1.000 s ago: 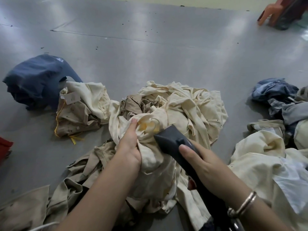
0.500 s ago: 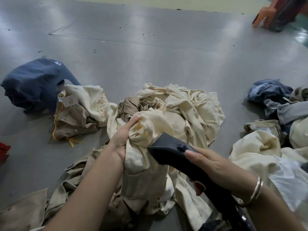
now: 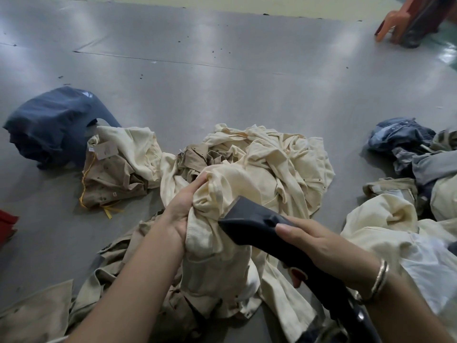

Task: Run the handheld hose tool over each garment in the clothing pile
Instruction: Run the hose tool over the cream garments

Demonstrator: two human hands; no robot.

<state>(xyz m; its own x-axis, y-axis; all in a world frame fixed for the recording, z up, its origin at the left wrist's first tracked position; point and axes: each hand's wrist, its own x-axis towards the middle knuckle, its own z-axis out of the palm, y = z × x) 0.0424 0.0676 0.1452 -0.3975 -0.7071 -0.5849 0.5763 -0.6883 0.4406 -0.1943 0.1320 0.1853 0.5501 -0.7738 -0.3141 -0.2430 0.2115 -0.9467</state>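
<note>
My left hand (image 3: 184,209) fingers are curled tight into a bunched fold of the cream garment (image 3: 222,233), lifted above the clothing pile (image 3: 272,164), while my right hand (image 3: 329,248) wraps the dark hose tool (image 3: 249,220), whose nozzle touches the cloth just right of that grip. I judge the fabric light, limp and prone to sag, so gathering a thick fold beside the nozzle should keep it taut.

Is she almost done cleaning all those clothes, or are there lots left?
Hard to say what is finished: nothing marks the clothes lying apart, like the blue garment, as done. Right now the left hand bunches up a cream garment while the right hand presses the dark hose tool against it. The cream and tan pile behind and the heap at right look untouched, so probably lots left.
</note>
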